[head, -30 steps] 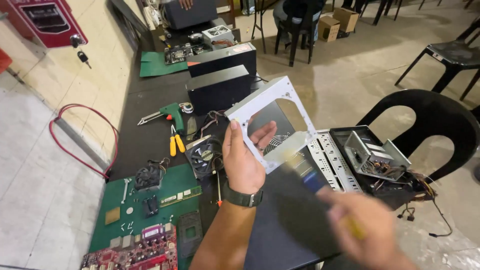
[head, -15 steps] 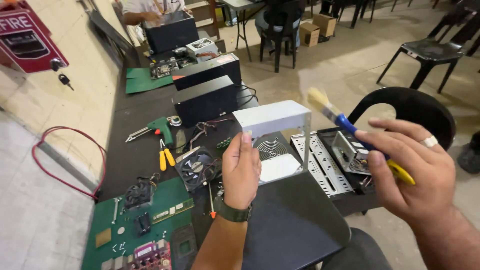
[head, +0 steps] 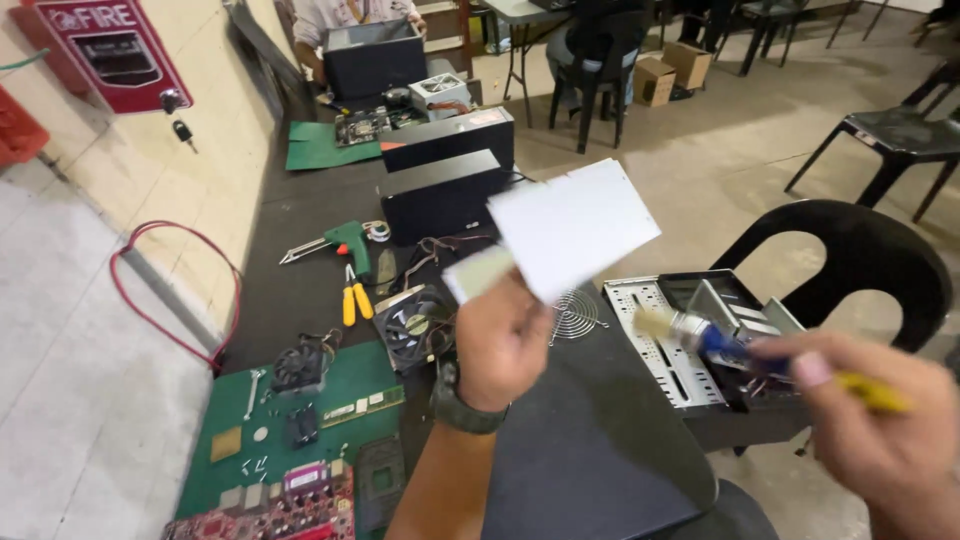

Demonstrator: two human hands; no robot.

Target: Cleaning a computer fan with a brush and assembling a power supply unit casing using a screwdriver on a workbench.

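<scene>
Holding grey metal box (head: 565, 232), red wall sign (head: 100, 45), cardboard boxes (head: 675, 68)

Even, bright indoor daylight, soft shadows, motion blur on the right hand (head: 880, 430) and brush (head: 700, 335).

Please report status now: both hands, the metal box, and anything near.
Left hand holds grey metal box raised. Right hand grips paintbrush, bristles beside box. Fan grille and open case below.
</scene>
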